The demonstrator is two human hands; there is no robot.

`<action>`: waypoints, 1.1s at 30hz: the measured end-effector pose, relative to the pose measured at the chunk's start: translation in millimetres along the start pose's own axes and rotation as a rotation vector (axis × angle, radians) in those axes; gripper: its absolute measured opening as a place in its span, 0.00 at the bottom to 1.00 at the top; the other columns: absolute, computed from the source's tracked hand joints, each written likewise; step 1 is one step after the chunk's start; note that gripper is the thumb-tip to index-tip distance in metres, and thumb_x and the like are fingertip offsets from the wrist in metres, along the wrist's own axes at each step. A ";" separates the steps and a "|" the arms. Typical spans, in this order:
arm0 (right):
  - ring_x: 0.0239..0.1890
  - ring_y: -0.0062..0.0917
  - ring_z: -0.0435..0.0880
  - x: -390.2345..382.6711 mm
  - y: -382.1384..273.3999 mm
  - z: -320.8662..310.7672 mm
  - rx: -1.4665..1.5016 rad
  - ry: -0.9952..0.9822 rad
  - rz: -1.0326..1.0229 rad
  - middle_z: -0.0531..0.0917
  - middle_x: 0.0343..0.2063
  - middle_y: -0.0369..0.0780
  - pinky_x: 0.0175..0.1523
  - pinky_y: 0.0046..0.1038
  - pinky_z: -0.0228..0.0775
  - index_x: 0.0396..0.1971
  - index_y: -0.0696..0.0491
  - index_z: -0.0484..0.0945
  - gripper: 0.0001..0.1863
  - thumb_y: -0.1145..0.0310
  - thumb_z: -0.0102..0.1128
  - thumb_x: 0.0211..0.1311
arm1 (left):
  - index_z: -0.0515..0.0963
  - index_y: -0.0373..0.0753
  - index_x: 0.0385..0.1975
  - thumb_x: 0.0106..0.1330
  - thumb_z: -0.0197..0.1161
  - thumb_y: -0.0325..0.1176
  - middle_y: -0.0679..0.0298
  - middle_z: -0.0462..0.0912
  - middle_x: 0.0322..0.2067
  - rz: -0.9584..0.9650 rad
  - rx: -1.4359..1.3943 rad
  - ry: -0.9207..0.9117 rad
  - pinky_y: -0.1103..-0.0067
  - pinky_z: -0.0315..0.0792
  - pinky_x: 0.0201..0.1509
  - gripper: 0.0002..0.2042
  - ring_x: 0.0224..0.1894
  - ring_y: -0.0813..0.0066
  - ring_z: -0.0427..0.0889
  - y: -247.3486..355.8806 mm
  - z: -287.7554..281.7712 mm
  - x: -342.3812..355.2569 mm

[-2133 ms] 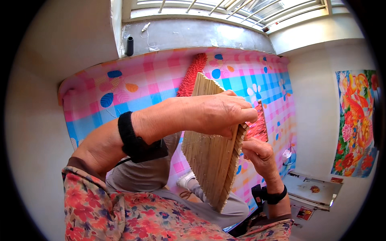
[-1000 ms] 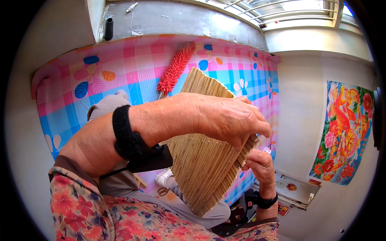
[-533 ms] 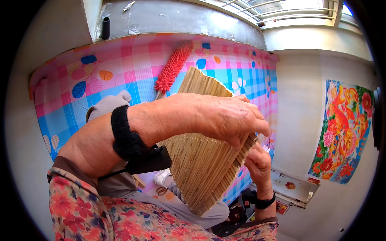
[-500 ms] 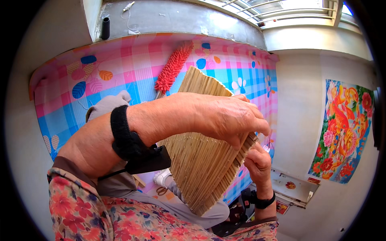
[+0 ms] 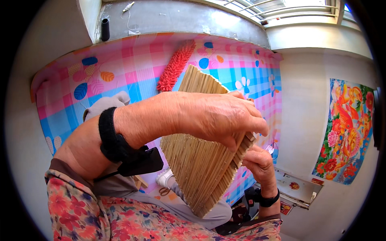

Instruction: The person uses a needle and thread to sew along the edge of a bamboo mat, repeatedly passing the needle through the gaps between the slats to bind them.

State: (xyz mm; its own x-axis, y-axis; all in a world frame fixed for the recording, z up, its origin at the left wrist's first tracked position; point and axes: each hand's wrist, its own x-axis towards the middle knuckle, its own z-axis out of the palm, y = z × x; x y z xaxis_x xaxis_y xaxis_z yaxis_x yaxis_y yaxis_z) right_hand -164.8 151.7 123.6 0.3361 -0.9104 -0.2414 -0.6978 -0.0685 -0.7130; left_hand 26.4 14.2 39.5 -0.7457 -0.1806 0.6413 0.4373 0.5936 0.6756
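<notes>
My left hand [image 5: 229, 118] reaches across an angular panel of narrow tan straw-like sticks [image 5: 195, 168], its fingers curled over the right edge, gripping it. The panel tilts in front of my lap, with a ragged pale edge down the right. My right hand [image 5: 257, 158] is closed just below and behind that edge, fingertips pinched; what they hold is hidden by the panel.
A pink and blue checked sheet [image 5: 132, 72] carries a red fluffy duster [image 5: 175, 64]. Behind are a grey sill [image 5: 177, 22] with a black tube [image 5: 105, 29] and cord, and a barred window. A colourful poster [image 5: 341, 132] hangs right. Scissors [image 5: 164, 191] lie near my shoe.
Since the earliest frame the panel has tilted to show more of its face, and my view has shifted. In the last half second my left forearm has moved slightly left, with the grip much the same.
</notes>
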 end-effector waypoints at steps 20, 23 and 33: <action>0.24 0.15 0.74 -7.8 -7.4 54.2 0.649 0.262 0.238 0.78 0.28 0.36 0.27 0.17 0.65 0.37 0.59 0.79 0.06 0.77 0.56 0.62 | 0.71 0.41 0.47 0.42 0.74 0.27 0.58 0.77 0.48 -0.271 0.130 -0.077 0.63 0.62 0.61 0.29 0.52 0.61 0.75 33.9 -44.6 -39.5; 0.27 0.15 0.74 -3.2 -7.3 57.0 0.545 0.216 0.066 0.76 0.30 0.36 0.29 0.16 0.66 0.41 0.58 0.77 0.08 0.77 0.54 0.63 | 0.71 0.42 0.41 0.42 0.74 0.27 0.58 0.79 0.46 -0.301 0.108 -0.110 0.60 0.59 0.62 0.24 0.50 0.62 0.76 42.0 -45.2 -37.8; 0.32 0.38 0.78 21.2 11.8 90.1 0.605 0.372 -0.165 0.76 0.27 0.43 0.37 0.33 0.71 0.34 0.54 0.77 0.05 0.71 0.58 0.59 | 0.69 0.44 0.32 0.42 0.74 0.30 0.57 0.80 0.42 -0.307 0.158 -0.065 0.57 0.56 0.63 0.20 0.45 0.63 0.79 35.4 -41.9 -50.8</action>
State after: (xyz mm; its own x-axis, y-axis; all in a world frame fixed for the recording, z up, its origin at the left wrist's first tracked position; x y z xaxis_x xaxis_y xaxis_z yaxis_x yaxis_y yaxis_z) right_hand -108.9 168.3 50.8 0.0947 -0.9935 0.0633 -0.1483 -0.0769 -0.9859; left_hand 100.9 11.6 46.1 -0.8632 -0.3216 0.3891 0.1088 0.6342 0.7655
